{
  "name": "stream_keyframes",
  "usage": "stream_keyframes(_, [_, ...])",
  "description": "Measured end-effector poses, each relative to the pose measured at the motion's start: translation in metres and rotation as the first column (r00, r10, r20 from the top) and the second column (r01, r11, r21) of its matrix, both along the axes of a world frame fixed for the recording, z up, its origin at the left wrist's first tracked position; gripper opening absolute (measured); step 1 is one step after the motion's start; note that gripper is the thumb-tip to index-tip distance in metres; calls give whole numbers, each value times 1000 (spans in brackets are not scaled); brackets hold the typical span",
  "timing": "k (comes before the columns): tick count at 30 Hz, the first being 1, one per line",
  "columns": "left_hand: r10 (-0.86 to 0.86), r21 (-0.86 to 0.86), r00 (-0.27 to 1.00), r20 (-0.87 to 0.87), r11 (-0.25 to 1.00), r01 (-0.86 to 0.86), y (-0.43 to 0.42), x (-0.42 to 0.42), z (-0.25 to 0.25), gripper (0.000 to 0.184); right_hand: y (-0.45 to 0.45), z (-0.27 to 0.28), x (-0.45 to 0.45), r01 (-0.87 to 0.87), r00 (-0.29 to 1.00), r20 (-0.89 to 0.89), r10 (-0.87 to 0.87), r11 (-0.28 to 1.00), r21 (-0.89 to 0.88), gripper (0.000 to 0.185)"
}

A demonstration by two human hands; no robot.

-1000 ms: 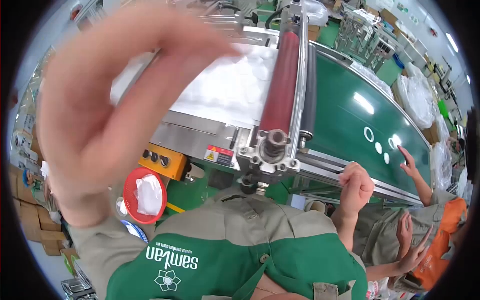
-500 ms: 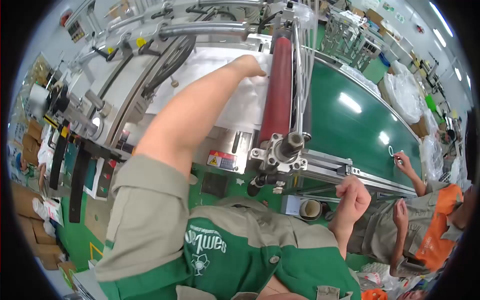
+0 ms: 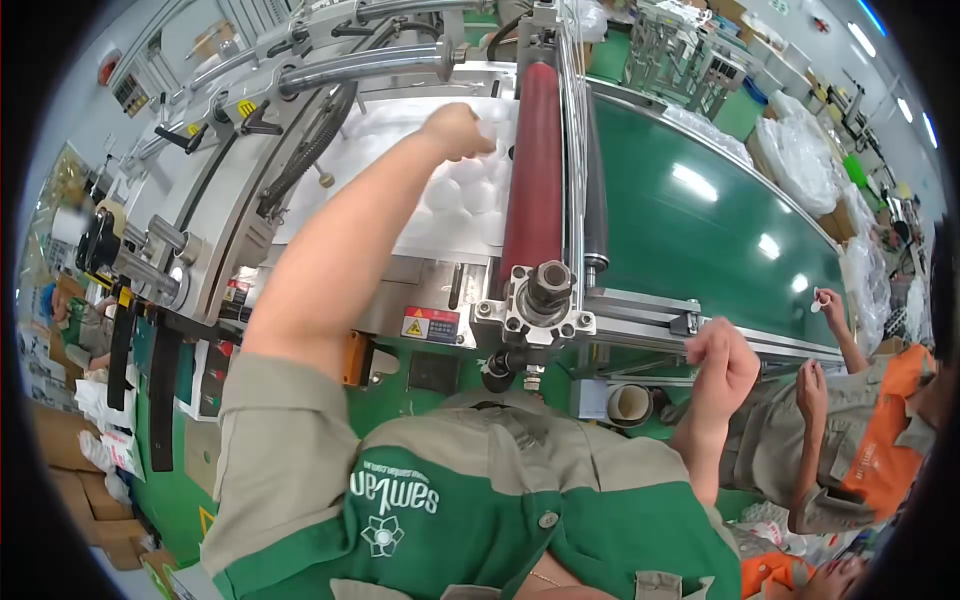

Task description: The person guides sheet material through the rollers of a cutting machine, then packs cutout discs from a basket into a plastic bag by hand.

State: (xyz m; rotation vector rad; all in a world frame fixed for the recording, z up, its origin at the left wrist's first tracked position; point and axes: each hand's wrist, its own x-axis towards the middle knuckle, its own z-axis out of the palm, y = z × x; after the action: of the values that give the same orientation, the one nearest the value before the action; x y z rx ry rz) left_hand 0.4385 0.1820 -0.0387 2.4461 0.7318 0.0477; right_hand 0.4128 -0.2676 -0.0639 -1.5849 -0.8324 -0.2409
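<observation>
My left hand (image 3: 455,130) reaches over the white bed of the machine, its fingers curled and pointing toward the red roller (image 3: 535,165). Whatever those fingers hold, if anything, is hidden. Under and around it lie several round white pieces (image 3: 443,194), close together on a white surface (image 3: 425,238). In front of my body, near the rail of the green conveyor, my right hand (image 3: 725,365) is raised and closed, with nothing visible in it.
Beyond the roller runs the green conveyor belt (image 3: 690,235). At the right a co-worker's hand (image 3: 832,305) holds a small white ring-like piece (image 3: 819,302). A metal roller bracket (image 3: 540,300) and a warning label (image 3: 431,325) face me. Metal bars (image 3: 365,65) cross above the bed.
The view has shifted a little. The white bed looked mostly smooth before and now shows round pieces. My left hand stays over it; my right hand remains closed beside the conveyor.
</observation>
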Motion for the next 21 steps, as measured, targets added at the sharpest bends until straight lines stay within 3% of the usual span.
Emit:
stream_keyframes(1, [45,-109,984,172,994,-27,-5,-17,10,33,7,7,3,-54,998,27,54,998,-11,31])
stream_keyframes(5, [-140,89,969,205,988,124,-63,-89,88,17,44,44,9,-120,991,54,123,991,-59,15])
stream_keyframes(8, [-459,292,721,519,888,355,-114,-122,131,14,83,76,9,-102,961,260,95,995,14,21])
stream_keyframes(9, [-429,150,732,529,897,417,-131,-125,147,14,107,91,0,17,976,212,-36,996,93,24])
stream_keyframes(11, [-548,205,592,591,812,546,-153,-123,161,20,120,106,-15,129,978,146,-150,981,141,26])
stream_keyframes(12, [-533,194,602,595,821,536,-167,-131,184,20,113,109,-15,-25,992,124,-2,975,220,25])
stream_keyframes(13, [-485,73,745,458,856,513,-185,-144,216,17,110,109,-8,-111,989,120,81,959,261,24])
stream_keyframes(14, [-448,9,808,382,877,481,-186,-152,214,16,106,108,-2,-194,979,117,166,934,301,23])
stream_keyframes(15, [-409,-47,863,297,896,441,-187,-160,212,17,102,104,12,-103,987,145,67,960,260,22])
stream_keyframes(16, [-384,185,753,534,922,340,-174,-166,181,20,99,100,30,-12,983,181,-31,973,230,20])
stream_keyframes(18, [-368,381,634,680,916,124,-150,-205,168,30,81,84,81,140,977,167,-129,989,-55,21])
stream_keyframes(21, [-200,212,733,651,974,78,-133,-302,161,36,61,41,138,376,911,327,-250,828,-415,25])
